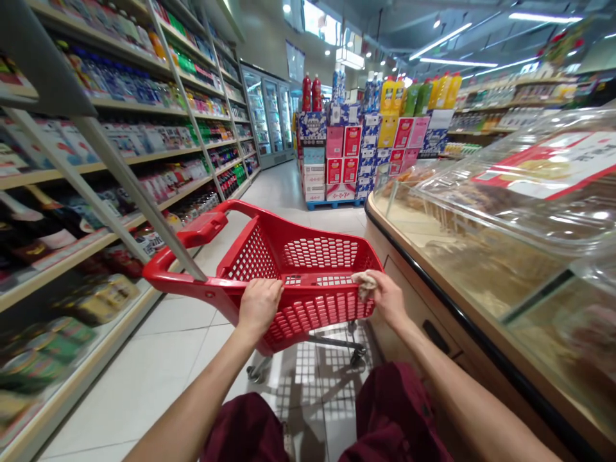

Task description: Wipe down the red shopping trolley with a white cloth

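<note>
A red plastic shopping cart (308,314) stands side-on before me, its handle end to the left and its basket holding no goods that I can see. My left hand (260,307) is wrapped over the near rim, toward the handle end. Farther right, my right hand (389,298) presses a crumpled pale cloth (364,285) against the rim near the basket's right corner. Both hands are closed. Metal poles rise from the handle side to a dark grey part at the upper left.
Shelves of bottles and cans (158,135) line the left side. On the right is a wooden display counter (433,276) with clear plastic food boxes (529,173). Stacked drink cartons (344,160) stand on a blue pallet ahead. Glass-door fridges (272,119) are behind.
</note>
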Tool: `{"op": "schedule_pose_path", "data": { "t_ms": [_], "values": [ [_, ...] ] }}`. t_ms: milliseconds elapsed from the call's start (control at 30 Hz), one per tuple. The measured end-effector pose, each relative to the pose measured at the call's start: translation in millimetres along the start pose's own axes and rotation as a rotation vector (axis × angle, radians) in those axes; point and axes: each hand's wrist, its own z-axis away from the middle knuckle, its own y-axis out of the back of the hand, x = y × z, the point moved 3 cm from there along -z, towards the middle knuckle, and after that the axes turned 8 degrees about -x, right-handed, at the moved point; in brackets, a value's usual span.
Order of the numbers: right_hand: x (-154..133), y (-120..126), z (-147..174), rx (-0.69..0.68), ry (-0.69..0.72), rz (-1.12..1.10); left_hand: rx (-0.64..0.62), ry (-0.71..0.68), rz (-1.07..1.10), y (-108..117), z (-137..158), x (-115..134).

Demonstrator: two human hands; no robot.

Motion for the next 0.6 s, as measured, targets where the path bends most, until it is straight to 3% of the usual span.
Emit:
{"op": "schedule_pose_path", "data": {
  "t_ms": [67, 133, 300, 433, 600],
  "values": [
    [22.4, 17.0, 3.0, 0.057, -0.064, 0.021, 0.015, 0.006, 0.004, 0.3, 1.7, 2.5],
    [32.6, 18.4, 7.2, 0.046, -0.081, 0.033, 0.025, 0.008, 0.005, 0.5, 2.0, 5.3],
    [28.9, -5.4, 15.2, -0.083, -0.043, 0.087, 0.013, -0.004, -0.005, 1.6, -0.1, 10.2],
    [38.4, 8.5, 7.3, -0.166, -0.002, 0.051, 0.007, -0.006, -0.009, 3.2, 0.1, 10.7],
    [55.8, 31.0, -3.6, -0.024, -0.091, 0.048, 0.012, 0.006, 0.01, 3.7, 0.5, 12.1]
  ]
}}
